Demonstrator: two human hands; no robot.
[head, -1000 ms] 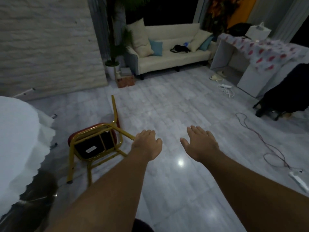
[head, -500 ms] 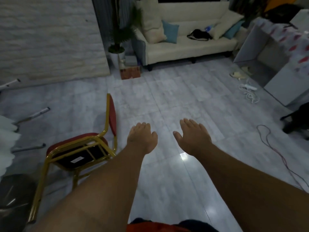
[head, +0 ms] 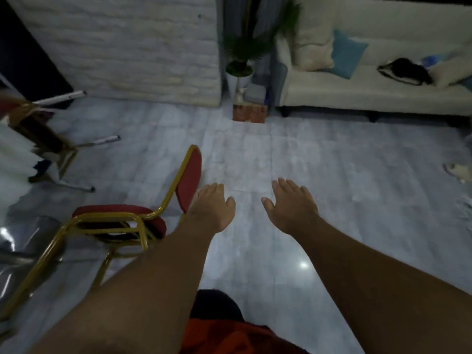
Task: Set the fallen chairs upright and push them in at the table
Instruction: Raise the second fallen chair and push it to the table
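Note:
A fallen chair [head: 122, 221] with a gold metal frame and red padding lies on its back on the grey tile floor at lower left, its backrest flat toward the room and its legs pointing toward me. My left hand [head: 213, 206] hovers open just right of the backrest, close to its edge, holding nothing. Farther right, my right hand [head: 293, 205] is stretched out over bare floor, open and empty. A second gold-framed chair [head: 43, 139] shows blurred at the left edge beside a white tablecloth [head: 12, 154].
A cream sofa [head: 370, 80] with cushions stands at the back right. A potted plant [head: 240, 70] and a small brown box [head: 249, 113] sit beside a white brick wall. White metal legs [head: 107, 139] lie on the floor at left. Open floor stretches ahead.
The view has swung left and closer: the fallen chair sits nearer my left hand, and a second chair with the tablecloth has come into view at left. Both hands stay open.

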